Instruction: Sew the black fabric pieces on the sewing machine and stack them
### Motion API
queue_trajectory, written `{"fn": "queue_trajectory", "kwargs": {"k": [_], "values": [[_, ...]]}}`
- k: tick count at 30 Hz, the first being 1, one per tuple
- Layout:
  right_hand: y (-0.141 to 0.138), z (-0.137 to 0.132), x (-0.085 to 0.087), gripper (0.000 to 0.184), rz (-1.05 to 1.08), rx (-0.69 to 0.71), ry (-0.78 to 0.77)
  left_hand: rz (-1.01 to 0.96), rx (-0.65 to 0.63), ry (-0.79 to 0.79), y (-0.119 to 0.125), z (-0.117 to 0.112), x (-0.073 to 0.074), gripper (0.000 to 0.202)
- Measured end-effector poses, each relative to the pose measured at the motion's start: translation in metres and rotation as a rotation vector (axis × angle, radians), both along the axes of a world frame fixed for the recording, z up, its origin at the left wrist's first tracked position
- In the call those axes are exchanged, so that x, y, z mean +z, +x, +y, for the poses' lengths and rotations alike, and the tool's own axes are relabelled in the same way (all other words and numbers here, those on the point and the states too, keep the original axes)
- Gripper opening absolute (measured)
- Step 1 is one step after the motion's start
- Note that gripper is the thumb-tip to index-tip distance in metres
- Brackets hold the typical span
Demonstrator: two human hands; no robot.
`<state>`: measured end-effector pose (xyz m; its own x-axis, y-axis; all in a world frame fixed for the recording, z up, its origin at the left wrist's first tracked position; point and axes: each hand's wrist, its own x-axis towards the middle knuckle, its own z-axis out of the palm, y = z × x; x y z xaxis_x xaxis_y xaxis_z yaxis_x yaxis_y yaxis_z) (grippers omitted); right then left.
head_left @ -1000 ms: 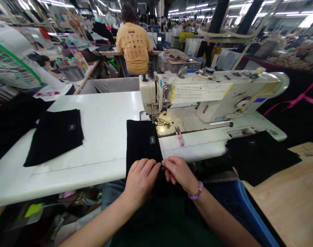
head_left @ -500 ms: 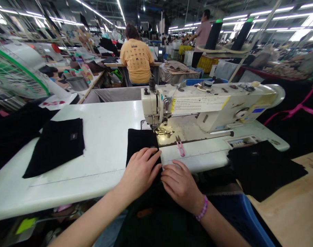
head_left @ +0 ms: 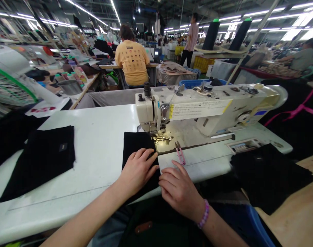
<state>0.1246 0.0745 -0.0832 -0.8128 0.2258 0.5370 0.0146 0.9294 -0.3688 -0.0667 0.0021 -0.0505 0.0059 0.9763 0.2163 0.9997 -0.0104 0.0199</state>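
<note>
A black fabric piece [head_left: 135, 141] lies on the white sewing table [head_left: 102, 137], its far right corner close to the presser foot of the sewing machine [head_left: 156, 116]. My left hand [head_left: 139, 168] rests on top of this piece, palm down, fingers extended and thumb apart. At the fabric's right edge, my right hand [head_left: 178, 188] has bent fingers closed on the edge, with one finger raised and the thumb hidden underneath. Pink-handled thread snips [head_left: 180, 153] lie just beyond my right hand, beside the machine bed.
Another black piece with a small label [head_left: 48, 154] lies on the left. More black pieces [head_left: 269, 175] are stacked at the right, near a blue bin [head_left: 259, 223]. A fan [head_left: 12, 82] stands at the left. A person in a yellow shirt [head_left: 132, 63] sits ahead.
The view has shifted slightly, so the tabletop things appear lower and mostly farther left. Both hands keep nearly the same place on the fabric. In the background, a standing person has turned.
</note>
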Motion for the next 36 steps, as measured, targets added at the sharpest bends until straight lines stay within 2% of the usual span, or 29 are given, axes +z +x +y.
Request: {"fn": "queue_trajectory", "kwargs": {"k": [10,17,23,29,36], "values": [[-0.029,0.026,0.006,0.014,0.013,-0.016,0.024,-0.02,-0.002,0.015,-0.027,0.017,-0.002,0.039],[-0.045,0.043,0.006,0.013,-0.038,-0.043,0.054,-0.03,-0.091,0.081,-0.021,0.006,-0.002,0.026],[-0.057,0.055,0.009,0.014,-0.057,-0.064,0.076,-0.048,-0.163,0.162,-0.023,-0.001,-0.003,0.027],[-0.068,0.065,0.013,0.015,-0.112,-0.091,0.109,-0.044,-0.138,0.158,-0.041,0.013,-0.009,0.027],[-0.082,0.074,0.014,0.013,-0.193,-0.193,0.156,-0.105,-0.088,0.09,-0.055,0.031,-0.003,0.028]]}}
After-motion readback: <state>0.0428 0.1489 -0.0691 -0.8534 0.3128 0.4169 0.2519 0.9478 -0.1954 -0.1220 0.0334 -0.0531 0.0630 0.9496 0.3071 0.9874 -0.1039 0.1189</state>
